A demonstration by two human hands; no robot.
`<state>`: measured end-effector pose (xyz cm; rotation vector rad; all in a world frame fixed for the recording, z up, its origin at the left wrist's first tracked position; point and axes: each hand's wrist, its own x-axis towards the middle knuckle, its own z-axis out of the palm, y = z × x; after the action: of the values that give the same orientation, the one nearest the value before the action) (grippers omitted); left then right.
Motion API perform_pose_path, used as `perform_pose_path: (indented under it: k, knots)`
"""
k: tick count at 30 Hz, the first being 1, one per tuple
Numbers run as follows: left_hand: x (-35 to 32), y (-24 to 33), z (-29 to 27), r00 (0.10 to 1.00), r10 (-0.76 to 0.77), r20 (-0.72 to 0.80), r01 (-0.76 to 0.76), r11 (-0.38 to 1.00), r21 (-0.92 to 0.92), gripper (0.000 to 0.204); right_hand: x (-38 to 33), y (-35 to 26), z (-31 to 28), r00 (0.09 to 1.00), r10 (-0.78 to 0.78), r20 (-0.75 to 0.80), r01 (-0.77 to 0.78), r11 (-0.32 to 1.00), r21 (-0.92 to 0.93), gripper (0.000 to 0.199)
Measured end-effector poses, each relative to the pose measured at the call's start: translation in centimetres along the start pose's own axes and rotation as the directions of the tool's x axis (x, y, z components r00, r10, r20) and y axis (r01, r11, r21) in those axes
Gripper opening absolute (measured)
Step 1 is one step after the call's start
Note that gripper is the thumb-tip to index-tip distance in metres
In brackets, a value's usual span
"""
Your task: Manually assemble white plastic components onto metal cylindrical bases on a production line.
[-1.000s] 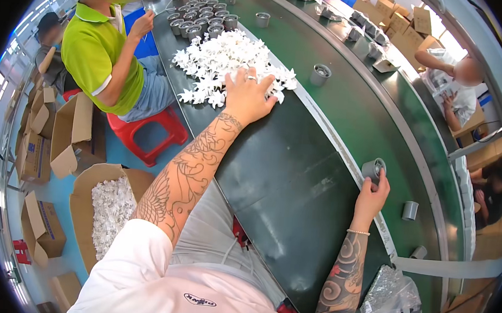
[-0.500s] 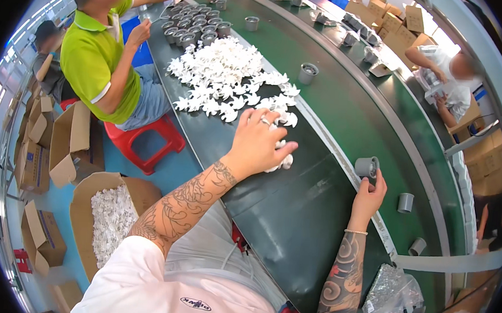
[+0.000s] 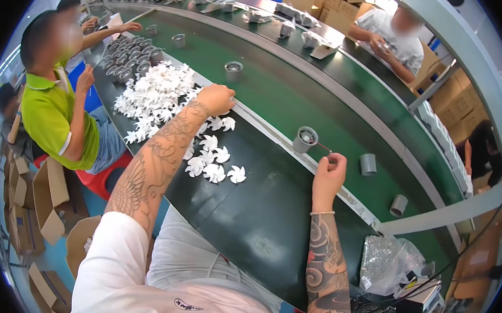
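Note:
My right hand [image 3: 330, 175] is closed in a pinch at the end of a thin red wire [image 3: 325, 147]. The wire runs from a grey motor cup [image 3: 306, 139] that stands at the near edge of the green belt, just beyond my fingers. My left hand [image 3: 214, 99] reaches over the metal rail with its fingers curled; whatever they hold, if anything, is hidden. Beneath and beside my left forearm spread white fan wheels [image 3: 156, 94], heaped at the far left, with several loose ones [image 3: 214, 173] lying nearer on the dark worktop [image 3: 258, 215].
More grey cups [image 3: 232, 69] stand on the green belt [image 3: 272, 108], with a cluster [image 3: 127, 57] beyond the heap. A metal rail [image 3: 280, 153] divides worktop and belt. A person in a lime shirt [image 3: 50, 119] sits at left. A clear bag [image 3: 386, 265] lies at right.
The view has turned to the right. My right hand has let go of the grey cup's body and now pinches its wire. My left hand has moved from the fan wheels out to the rail.

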<state>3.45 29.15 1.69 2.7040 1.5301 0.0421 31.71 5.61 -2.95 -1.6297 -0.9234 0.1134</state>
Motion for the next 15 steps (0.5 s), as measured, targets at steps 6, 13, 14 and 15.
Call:
perform_pose_path:
  k: [6, 13, 14, 15]
  knots:
    - [-3.9, 3.0, -1.8, 0.987, 0.117, 0.11, -0.131, 0.983, 0.132, 0.03, -0.8, -1.1, 0.1, 0.877, -0.221, 0.427, 0.231, 0.973, 0.029, 0.022]
    - [-8.1, 6.6, -3.7, 0.942, 0.222, -0.251, -0.254, 0.962, -0.099, 0.028, -0.3, -2.4, 2.6, 0.852, -0.258, 0.457, 0.463, 0.778, -0.425, 0.046]
    - [-9.1, 7.7, -4.3, 0.959, 0.136, -0.248, -0.215, 0.92, -0.327, 0.026, 0.2, -2.6, 2.9, 0.852, -0.262, 0.453, 0.465, 0.775, -0.427, 0.046]
    - [-10.0, 7.9, -3.0, 0.904, 0.103, -0.415, -0.266, 0.895, -0.358, 0.02, 0.4, -3.7, 3.4, 0.851, -0.168, 0.498, 0.431, 0.765, -0.479, 0.046]
